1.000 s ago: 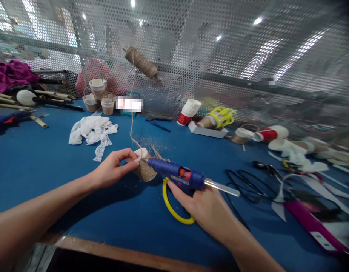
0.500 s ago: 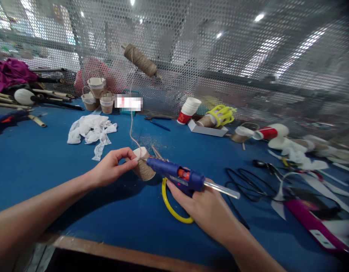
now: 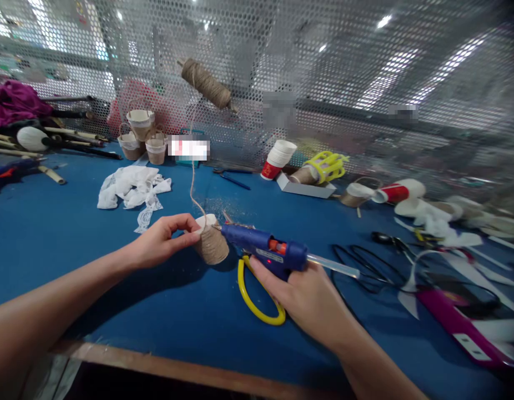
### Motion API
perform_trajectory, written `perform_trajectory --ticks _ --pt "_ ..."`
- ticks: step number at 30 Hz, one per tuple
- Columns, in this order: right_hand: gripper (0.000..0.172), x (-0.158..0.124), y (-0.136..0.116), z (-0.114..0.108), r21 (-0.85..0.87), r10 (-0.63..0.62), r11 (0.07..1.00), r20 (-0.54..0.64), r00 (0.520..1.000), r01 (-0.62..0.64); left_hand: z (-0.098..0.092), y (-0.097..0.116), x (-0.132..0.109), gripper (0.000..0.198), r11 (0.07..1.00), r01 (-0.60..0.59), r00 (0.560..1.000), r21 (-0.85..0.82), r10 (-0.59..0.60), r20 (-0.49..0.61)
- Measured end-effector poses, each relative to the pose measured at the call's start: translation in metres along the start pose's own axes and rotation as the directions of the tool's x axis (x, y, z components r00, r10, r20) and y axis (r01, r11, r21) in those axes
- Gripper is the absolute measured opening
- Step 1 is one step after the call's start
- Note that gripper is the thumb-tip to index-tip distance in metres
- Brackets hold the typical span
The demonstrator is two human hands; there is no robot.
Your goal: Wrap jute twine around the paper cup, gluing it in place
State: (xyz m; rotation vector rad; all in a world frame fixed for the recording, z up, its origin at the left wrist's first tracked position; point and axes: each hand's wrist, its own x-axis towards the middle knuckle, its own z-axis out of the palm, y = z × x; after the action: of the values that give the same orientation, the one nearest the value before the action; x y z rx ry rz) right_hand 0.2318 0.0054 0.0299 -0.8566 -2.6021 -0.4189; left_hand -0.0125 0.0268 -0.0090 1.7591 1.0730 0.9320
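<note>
My left hand [image 3: 163, 243] pinches a small cup wrapped in jute twine [image 3: 210, 242], which lies on its side on the blue table [image 3: 52, 233]. My right hand [image 3: 300, 297] grips a blue hot glue gun [image 3: 267, 253] with its nozzle at the cup's upper edge; a clear glue stick sticks out of its back. A strand of twine runs up from the cup to a twine spool [image 3: 206, 83] hanging on the mesh wall. Yellow-handled scissors [image 3: 252, 294] lie under the gun.
White lace scraps [image 3: 129, 189] lie to the left, with small twine baskets [image 3: 142, 136] behind them. Red and white paper cups [image 3: 277, 161], a yellow holder [image 3: 327, 166], a black cable [image 3: 365, 269], more scissors and paper pieces crowd the right. Bamboo sticks and purple cloth [image 3: 10, 103] sit far left.
The cup has turned a little under my left fingers, showing more wrapped twine. The glue gun has shifted slightly right and up along the cup's edge.
</note>
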Motion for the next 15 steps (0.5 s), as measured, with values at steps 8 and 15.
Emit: perform_trajectory --ticks 8,15 --pt "0.041 -0.0027 0.0014 0.0027 -0.125 -0.048 0.991 0.023 0.999 0.051 0.0005 -0.0008 0.0008 0.017 1.000 -0.002 1.000 0.016 0.003 -0.012" --pt "0.039 0.0004 -0.0067 -0.0005 -0.060 -0.003 0.998 0.052 0.999 0.006 0.0022 0.0009 0.0012 0.017 1.000 -0.005 1.000 0.012 0.006 -0.029"
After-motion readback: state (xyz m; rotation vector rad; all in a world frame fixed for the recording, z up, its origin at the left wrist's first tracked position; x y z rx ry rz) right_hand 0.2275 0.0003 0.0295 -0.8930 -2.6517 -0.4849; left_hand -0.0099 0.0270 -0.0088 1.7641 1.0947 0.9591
